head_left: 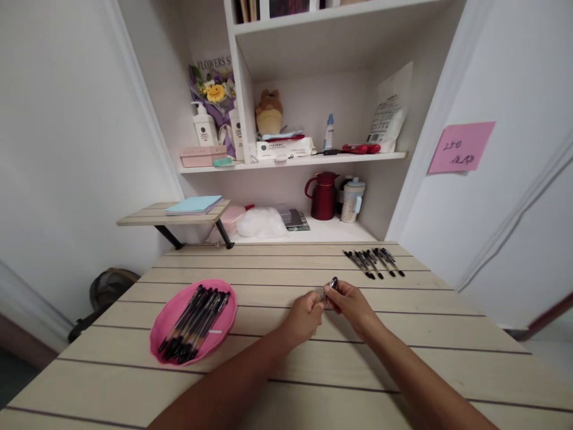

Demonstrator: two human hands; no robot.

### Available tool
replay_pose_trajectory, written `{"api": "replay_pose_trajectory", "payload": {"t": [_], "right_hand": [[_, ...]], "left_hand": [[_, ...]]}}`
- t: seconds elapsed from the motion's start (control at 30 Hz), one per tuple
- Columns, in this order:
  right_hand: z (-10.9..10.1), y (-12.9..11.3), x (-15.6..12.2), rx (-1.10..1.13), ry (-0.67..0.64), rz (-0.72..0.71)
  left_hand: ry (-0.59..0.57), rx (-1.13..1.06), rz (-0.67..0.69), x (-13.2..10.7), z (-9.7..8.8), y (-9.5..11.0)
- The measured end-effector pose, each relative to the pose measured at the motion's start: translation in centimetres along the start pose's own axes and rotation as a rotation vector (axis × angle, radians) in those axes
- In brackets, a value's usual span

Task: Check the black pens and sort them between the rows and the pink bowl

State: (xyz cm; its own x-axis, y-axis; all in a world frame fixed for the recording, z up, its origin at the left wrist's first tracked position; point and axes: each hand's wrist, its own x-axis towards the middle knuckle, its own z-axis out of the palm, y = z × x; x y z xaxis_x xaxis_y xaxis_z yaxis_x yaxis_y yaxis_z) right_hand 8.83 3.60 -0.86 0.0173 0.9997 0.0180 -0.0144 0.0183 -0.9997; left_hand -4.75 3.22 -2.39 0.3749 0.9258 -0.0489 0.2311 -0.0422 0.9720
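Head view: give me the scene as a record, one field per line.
left hand: closed on the near end of a pen-like item, mostly hidden
right hand: fingers pinching the item's dark end
dish: pink, on the table, left of both hands
dish contents: bundled-looking pens, dark caps
row: more pens, laid side by side, far right on the table
back shelf: red jug beside a pale cup

held pen (333,282): right of the pink bowl (163,313), tilted, mostly covered; black end and a short clear stretch show.
bundled pens (197,322): inside the bowl, lying slantwise, heaped side by side; black ends, clear barrels, amber-brown bands.
laid-out pens (380,260): far right of the bowl and farther back, flat, slanting in a loose row; dark, some clear-barrelled.
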Motion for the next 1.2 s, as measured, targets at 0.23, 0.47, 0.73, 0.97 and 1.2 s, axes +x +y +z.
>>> {"api": "replay_pose_trajectory", "payload": {"t": [0.23,0.47,0.73,0.97,1.2], "right_hand": [[0.3,-0.7,-2.7,-0.073,-0.187,0.048],[1.0,0.4,-3.5,-0.087,-0.287,0.113],[5.8,-4.0,-4.7,0.203,-0.475,0.053],[7.7,-3.3,-4.8,0.281,-0.453,0.081],[8.7,-1.8,-4.6,0.224,-0.402,0.086]], "left_hand": [[0.061,0.109,-0.033,-3.5,-4.3,3.1],[0.138,-0.077,-0.142,-8.6,-9.8,4.9],[-0.115,-0.401,-0.237,-11.5,-8.6,4.3],[-0.035,-0.352,-0.198,-12.0,-8.7,3.4],[0.180,-0.007,-0.095,-12.4,-8.4,2.3]]}}
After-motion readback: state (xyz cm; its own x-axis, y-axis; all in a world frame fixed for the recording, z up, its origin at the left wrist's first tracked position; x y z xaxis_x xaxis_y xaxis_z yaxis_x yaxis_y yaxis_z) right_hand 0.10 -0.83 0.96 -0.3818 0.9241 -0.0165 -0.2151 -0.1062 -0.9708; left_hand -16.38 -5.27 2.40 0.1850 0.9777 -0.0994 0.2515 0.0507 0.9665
